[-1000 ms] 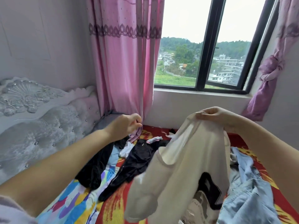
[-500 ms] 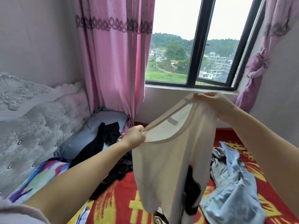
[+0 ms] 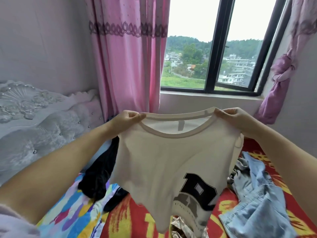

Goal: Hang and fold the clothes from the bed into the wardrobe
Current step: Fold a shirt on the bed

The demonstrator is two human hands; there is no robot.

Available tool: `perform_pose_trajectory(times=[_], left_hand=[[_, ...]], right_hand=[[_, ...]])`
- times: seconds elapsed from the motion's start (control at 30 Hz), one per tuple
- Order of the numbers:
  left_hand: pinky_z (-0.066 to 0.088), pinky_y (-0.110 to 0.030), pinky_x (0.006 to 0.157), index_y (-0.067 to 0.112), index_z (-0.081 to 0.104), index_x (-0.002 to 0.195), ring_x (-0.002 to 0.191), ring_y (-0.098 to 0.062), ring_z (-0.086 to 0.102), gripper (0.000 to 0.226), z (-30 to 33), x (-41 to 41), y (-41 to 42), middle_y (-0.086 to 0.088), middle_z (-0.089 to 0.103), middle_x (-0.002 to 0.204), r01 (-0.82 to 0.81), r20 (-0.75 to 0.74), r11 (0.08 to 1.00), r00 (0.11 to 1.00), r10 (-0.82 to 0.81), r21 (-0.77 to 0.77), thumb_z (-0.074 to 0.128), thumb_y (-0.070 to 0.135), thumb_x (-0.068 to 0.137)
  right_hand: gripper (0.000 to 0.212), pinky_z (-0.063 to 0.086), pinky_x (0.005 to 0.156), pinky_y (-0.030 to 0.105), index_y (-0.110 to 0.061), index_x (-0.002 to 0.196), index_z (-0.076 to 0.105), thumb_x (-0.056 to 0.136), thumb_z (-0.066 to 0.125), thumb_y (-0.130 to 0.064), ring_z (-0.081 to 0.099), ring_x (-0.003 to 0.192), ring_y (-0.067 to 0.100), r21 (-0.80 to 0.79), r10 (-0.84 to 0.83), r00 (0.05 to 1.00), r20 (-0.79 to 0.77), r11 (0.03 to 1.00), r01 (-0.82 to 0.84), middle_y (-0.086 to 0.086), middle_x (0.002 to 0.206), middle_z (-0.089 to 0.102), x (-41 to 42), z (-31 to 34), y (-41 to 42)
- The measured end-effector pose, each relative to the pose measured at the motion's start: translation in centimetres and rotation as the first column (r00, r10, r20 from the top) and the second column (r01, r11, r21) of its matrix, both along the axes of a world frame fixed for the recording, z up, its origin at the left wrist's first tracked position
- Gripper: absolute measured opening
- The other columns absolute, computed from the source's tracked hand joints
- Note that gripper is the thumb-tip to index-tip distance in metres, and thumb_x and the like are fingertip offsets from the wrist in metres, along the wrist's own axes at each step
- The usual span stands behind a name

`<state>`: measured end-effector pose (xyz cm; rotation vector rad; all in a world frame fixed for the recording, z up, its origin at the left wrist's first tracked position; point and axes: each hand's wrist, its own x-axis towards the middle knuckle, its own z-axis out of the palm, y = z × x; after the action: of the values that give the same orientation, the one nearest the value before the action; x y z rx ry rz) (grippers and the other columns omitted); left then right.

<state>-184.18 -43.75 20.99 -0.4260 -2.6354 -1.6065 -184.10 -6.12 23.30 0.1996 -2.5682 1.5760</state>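
Starting at the left, our left hand [image 3: 127, 118] now pinches the left shoulder of the cream T-shirt [image 3: 171, 158] beside the collar. A second ago this hand was empty, closed loosely over the black clothes [image 3: 101, 176] on the bed [image 3: 130, 219]; half a second ago it had only just caught the neckline low down. It has since risen level with the other hand.

In the middle, the T-shirt, which a second ago drooped in a bunch from one hand, now hangs spread open between both hands in front of the window [image 3: 212, 48]. Its collar is stretched wide, its inside label shows, and its black printed letter is low on the right. Its hem hangs just above the bed.

On the right, our right hand [image 3: 235, 117] still pinches the right shoulder, as it did before. Below it a pale blue denim garment [image 3: 257, 203] lies crumpled on the red blanket.

We judge that the shirt is now squared up and ready for folding or for a hanger. No hanger or wardrobe is in sight, so it must still be carried there, and the black and denim pieces still wait on the bed.
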Motion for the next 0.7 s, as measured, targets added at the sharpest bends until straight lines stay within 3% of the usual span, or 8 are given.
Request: perform_pose_trajectory(times=[0.07, 0.17, 0.3, 0.37, 0.43, 0.53, 0.63, 0.7], left_hand=[[0.055, -0.026, 0.059, 0.012, 0.074, 0.085, 0.068, -0.018, 0.068, 0.056, 0.6, -0.1, 0.0, -0.006, 0.072, 0.079, 0.021, 0.18, 1.0, 0.983, -0.019, -0.011, 0.066, 0.066, 0.074], [0.057, -0.037, 0.078, 0.006, 0.069, 0.108, 0.083, -0.025, 0.068, 0.043, 0.5, 0.2, 2.2, -0.012, 0.071, 0.096, -0.122, 0.357, 0.966, 0.933, 0.034, 0.227, 0.058, 0.044, 0.092], [0.053, -0.021, 0.062, 0.01, 0.062, 0.097, 0.065, -0.011, 0.063, 0.022, 0.3, 1.9, 7.7, -0.004, 0.064, 0.079, -0.151, 0.443, 0.866, 0.892, -0.088, 0.477, 0.045, 0.023, 0.102], [0.049, -0.018, 0.052, 0.009, 0.055, 0.088, 0.056, -0.008, 0.055, 0.025, 0.7, 2.8, 9.9, -0.004, 0.055, 0.07, -0.14, 0.459, 0.824, 0.874, -0.157, 0.549, 0.039, 0.021, 0.103], [0.049, -0.02, 0.048, 0.007, 0.052, 0.085, 0.048, -0.008, 0.054, 0.028, 1.2, 3.2, 11.1, -0.005, 0.05, 0.064, -0.135, 0.45, 0.802, 0.875, -0.179, 0.582, 0.036, 0.019, 0.104], [0.054, -0.03, 0.067, 0.002, 0.056, 0.095, 0.067, -0.018, 0.059, 0.026, 2.0, 3.4, 10.5, -0.011, 0.058, 0.077, -0.1, 0.418, 0.823, 0.891, -0.176, 0.559, 0.036, 0.017, 0.104], [0.058, -0.032, 0.073, -0.002, 0.06, 0.096, 0.074, -0.02, 0.064, 0.023, 2.6, 3.9, 9.4, -0.016, 0.065, 0.089, 0.01, 0.333, 0.861, 0.92, -0.208, 0.509, 0.042, 0.011, 0.1], [0.055, -0.036, 0.09, -0.004, 0.062, 0.108, 0.091, -0.021, 0.065, 0.023, 2.5, 3.9, 8.9, -0.017, 0.066, 0.103, 0.094, 0.052, 0.968, 0.993, -0.109, 0.234, 0.053, 0.013, 0.096]], right_hand=[[0.036, 0.047, 0.061, 0.033, -0.011, 0.081, 0.072, 0.089, 0.06, -0.044, 0.053, 0.065, 0.023, 0.07, -0.042, 0.999, -0.007, 0.997, 0.042, 0.014, 0.078, 0.061, -0.4, 0.3, -1.0], [0.043, 0.048, 0.068, 0.039, -0.003, 0.085, 0.072, 0.095, 0.054, -0.041, 0.056, 0.068, 0.025, 0.141, -0.103, 0.995, 0.001, 0.985, 0.102, 0.015, 0.079, 0.064, -0.8, -0.2, -3.8], [0.05, 0.036, 0.049, 0.025, 0.004, 0.084, 0.068, 0.098, 0.049, -0.04, 0.046, 0.055, 0.019, 0.153, -0.026, 0.998, -0.053, 0.988, 0.034, 0.008, 0.063, 0.054, 0.2, -1.5, -9.5], [0.051, 0.036, 0.053, 0.027, 0.003, 0.083, 0.068, 0.098, 0.048, -0.041, 0.045, 0.058, 0.019, 0.114, 0.06, 0.996, -0.07, 0.992, -0.052, 0.007, 0.064, 0.053, 0.9, -2.1, -12.4], [0.046, 0.047, 0.068, 0.03, -0.006, 0.084, 0.071, 0.099, 0.045, -0.041, 0.056, 0.069, 0.016, 0.041, 0.15, 0.986, -0.068, 0.988, -0.147, 0.006, 0.075, 0.064, 1.5, -2.4, -14.1], [0.033, 0.048, 0.094, 0.032, -0.015, 0.098, 0.067, 0.101, 0.042, -0.037, 0.061, 0.091, 0.011, -0.03, 0.322, 0.943, -0.081, 0.945, -0.325, 0.001, 0.097, 0.067, 2.0, -2.5, -14.4], [0.016, 0.049, 0.09, 0.027, -0.013, 0.11, 0.059, 0.098, 0.049, -0.007, 0.061, 0.094, 0.006, 0.012, 0.51, 0.854, -0.1, 0.859, -0.512, -0.002, 0.099, 0.065, 2.1, -2.5, -13.6], [0.031, 0.05, 0.08, 0.024, -0.017, 0.104, 0.058, 0.095, 0.043, 0.009, 0.062, 0.085, 0.001, -0.071, 0.538, 0.839, -0.081, 0.837, -0.543, -0.009, 0.089, 0.065, 2.1, -2.3, -12.9]])
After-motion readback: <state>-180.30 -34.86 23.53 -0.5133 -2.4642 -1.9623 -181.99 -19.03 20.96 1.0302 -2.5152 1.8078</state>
